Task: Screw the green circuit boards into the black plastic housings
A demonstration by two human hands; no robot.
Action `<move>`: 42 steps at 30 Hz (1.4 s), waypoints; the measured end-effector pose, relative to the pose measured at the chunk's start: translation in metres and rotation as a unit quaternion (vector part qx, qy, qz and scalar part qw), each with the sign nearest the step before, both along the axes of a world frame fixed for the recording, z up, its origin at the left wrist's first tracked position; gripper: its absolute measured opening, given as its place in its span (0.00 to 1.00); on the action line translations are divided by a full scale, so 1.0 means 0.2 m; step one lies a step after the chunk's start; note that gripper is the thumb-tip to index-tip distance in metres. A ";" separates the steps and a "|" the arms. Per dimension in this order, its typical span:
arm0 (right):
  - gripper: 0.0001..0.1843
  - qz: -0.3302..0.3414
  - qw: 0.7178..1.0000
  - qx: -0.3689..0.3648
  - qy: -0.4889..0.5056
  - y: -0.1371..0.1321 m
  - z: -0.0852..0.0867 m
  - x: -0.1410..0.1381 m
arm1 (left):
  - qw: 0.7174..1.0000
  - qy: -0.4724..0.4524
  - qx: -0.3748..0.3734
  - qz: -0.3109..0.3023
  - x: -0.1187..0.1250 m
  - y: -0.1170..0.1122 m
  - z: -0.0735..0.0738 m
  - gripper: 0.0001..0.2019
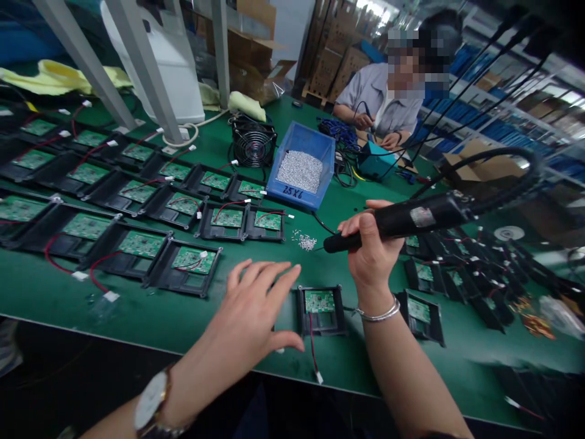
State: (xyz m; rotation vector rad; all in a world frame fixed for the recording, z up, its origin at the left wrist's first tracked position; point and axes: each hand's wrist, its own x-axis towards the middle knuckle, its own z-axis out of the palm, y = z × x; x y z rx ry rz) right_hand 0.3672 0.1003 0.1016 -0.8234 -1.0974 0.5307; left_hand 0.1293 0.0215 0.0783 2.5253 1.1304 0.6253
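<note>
My right hand is wrapped round a black electric screwdriver with a thick cable, its tip pointing left toward a small heap of loose screws on the green mat. My left hand hovers flat with fingers spread, just left of a black frame with a green circuit board lying near the table's front edge. It holds nothing. A red wire with a white plug trails from that frame.
Rows of finished black frames with boards fill the left of the table, more lie at right. A blue bin of screws and a small fan stand behind. Another person works at the far side.
</note>
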 end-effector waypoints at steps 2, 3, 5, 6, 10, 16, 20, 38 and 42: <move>0.17 0.004 1.000 -0.017 -0.002 0.01 -0.04 -0.01 | 1.000 0.017 0.016 0.015 -0.16 0.01 -0.03 0.64; 0.18 0.006 1.000 -0.023 -0.002 0.01 -0.05 -0.01 | 0.999 0.026 0.022 0.026 -0.24 0.01 -0.05 0.66; 0.19 0.008 0.999 -0.032 -0.002 0.03 -0.07 -0.02 | 0.998 0.041 0.021 0.040 -0.37 0.00 -0.10 0.68; 0.20 0.008 0.999 -0.035 -0.001 0.03 -0.07 -0.02 | 0.998 0.045 0.020 0.046 -0.41 -0.01 -0.12 0.68; 0.19 0.011 0.999 -0.035 -0.002 0.05 -0.06 -0.03 | 0.997 0.050 0.014 0.059 -0.49 -0.05 -0.18 0.60; 0.18 0.022 1.000 0.001 0.008 -0.02 0.10 -0.06 | 0.997 0.056 0.027 0.038 -0.41 -0.06 -0.17 0.42; 0.18 0.045 0.998 0.024 0.033 -0.08 0.22 -0.11 | 1.000 0.028 0.009 0.000 -0.29 -0.06 -0.17 0.41; 0.18 0.137 0.977 -0.010 0.162 -0.24 0.36 -0.28 | 0.936 -0.310 -0.135 0.094 -0.06 0.11 -0.06 0.04; 0.15 0.139 0.979 -0.004 0.151 -0.26 0.38 -0.29 | 0.950 -0.295 -0.055 0.083 -0.06 0.11 -0.04 0.04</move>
